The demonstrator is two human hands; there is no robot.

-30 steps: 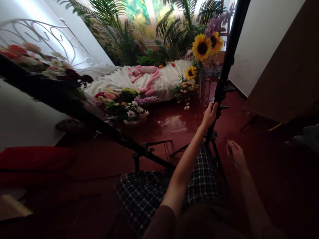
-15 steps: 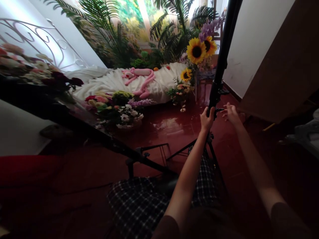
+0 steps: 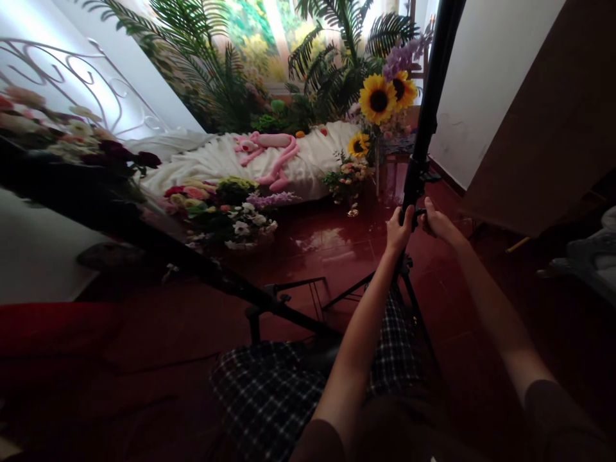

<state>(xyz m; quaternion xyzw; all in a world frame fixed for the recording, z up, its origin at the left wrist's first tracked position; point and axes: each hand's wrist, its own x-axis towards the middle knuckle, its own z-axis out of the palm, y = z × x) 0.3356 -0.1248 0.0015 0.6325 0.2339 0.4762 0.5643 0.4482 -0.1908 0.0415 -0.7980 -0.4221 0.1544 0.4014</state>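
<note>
A black tripod light stand (image 3: 423, 135) rises in front of me, its pole leaning to the upper right. My left hand (image 3: 398, 232) is wrapped round the pole just below a black clamp. To the right of it, my right hand (image 3: 439, 224) is closed at the end of a small black knob (image 3: 419, 212) sticking out from the stand, thumb raised and fingers curled. Part of the grip on the knob is hidden by the fingers. Another black pole (image 3: 212, 273) crosses from the left edge toward my legs, near neither hand.
Stand legs (image 3: 346, 292) spread over the red tiled floor (image 3: 332, 240) by my knees. Beyond lies a bed with a white sheet (image 3: 317, 160) and a pink plush toy (image 3: 274, 151). Artificial flowers (image 3: 245, 221), sunflowers (image 3: 378, 99) and palm leaves surround it. At right hangs a brown panel (image 3: 520, 147).
My right hand has moved slightly left to the knob, and its spread fingers have curled closed. My left hand keeps the same hold on the pole.
</note>
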